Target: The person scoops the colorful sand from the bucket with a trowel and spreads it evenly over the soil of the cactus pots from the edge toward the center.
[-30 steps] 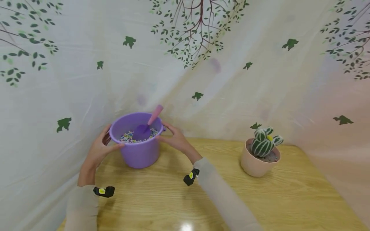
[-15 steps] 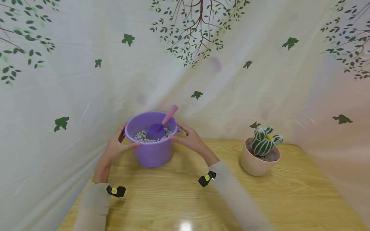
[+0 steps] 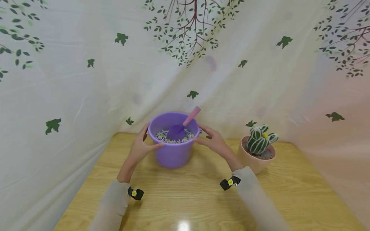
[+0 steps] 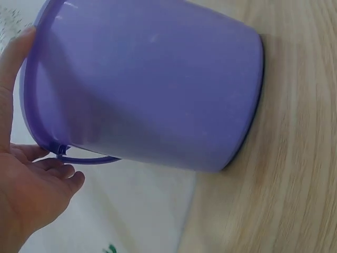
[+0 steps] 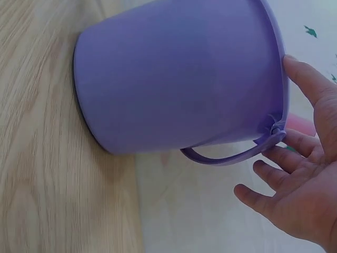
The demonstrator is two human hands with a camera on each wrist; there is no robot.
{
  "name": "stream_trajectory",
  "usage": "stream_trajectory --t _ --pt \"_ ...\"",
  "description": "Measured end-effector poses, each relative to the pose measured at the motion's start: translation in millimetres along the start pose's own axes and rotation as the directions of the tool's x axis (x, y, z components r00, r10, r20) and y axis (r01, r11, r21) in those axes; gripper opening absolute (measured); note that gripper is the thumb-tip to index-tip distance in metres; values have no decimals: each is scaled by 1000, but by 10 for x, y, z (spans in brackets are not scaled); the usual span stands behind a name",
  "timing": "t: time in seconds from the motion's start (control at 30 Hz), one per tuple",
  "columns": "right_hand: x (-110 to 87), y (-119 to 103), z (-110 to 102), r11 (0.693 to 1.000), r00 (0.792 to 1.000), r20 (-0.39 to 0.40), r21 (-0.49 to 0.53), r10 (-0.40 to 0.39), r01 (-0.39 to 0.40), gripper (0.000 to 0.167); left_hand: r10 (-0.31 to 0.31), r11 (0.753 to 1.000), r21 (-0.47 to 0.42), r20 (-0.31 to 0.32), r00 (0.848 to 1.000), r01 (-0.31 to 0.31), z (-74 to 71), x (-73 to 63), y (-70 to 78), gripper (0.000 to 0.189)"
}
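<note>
A purple bucket (image 3: pixel 173 157) stands upright on the wooden table, near its back edge. Small multicoloured beads (image 3: pixel 162 137) cover its inside, and a toy shovel (image 3: pixel 192 116) with a pink handle and purple blade leans in them. My left hand (image 3: pixel 140 149) grips the rim from the left, thumb toward the front and fingers round the side. Opposite it, my right hand (image 3: pixel 215 141) holds the rim with its thumb in front. In the right wrist view the bucket's handle (image 5: pixel 226 159) hangs down by the fingers, several of them spread off the wall.
To the right, a pinkish pot (image 3: pixel 254 163) holds a knitted cactus (image 3: pixel 258 144); my right forearm is close in front of it. A pale curtain (image 3: pixel 138 80) printed with leaves encloses the back and sides of the table (image 3: pixel 179 195).
Both hands have moved the bucket rightward along the table, with the shovel and beads in it. It is now nearer the cactus pot. The view has shifted slightly.
</note>
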State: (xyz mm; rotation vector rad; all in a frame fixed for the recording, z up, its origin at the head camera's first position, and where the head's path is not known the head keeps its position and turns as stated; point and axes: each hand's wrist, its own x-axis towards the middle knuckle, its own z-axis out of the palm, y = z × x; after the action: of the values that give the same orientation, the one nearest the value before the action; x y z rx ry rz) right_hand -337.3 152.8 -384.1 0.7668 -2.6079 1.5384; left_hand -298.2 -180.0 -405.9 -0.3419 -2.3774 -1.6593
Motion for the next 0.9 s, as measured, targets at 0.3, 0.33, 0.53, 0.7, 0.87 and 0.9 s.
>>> stream_trajectory --t 0.3,0.33,0.53,0.7,0.87,0.9 --pt "-230 122 -319 1000 999 -37 18 26 -25 68 36 999 -20 9 999 -36 407 67 75 116" --pt "-255 137 -344 999 999 -41 18 30 -29 68 42 999 -19 6 999 -42 448 64 84 117" --pt "-377 192 -474 999 999 -37 17 33 -32 67 58 998 5 3 998 -58 611 42 143 117" --pt "-401 213 -522 1000 1000 -18 27 2 -1 67 73 997 20 -10 997 -73 662 23 176 115" --pt "-401 230 -524 999 1000 -26 39 -14 15 67 68 997 33 -21 997 -68 669 20 188 116" --pt "-403 227 -522 999 1000 -28 41 -11 12 67 70 997 39 -19 997 -69 664 20 190 117"
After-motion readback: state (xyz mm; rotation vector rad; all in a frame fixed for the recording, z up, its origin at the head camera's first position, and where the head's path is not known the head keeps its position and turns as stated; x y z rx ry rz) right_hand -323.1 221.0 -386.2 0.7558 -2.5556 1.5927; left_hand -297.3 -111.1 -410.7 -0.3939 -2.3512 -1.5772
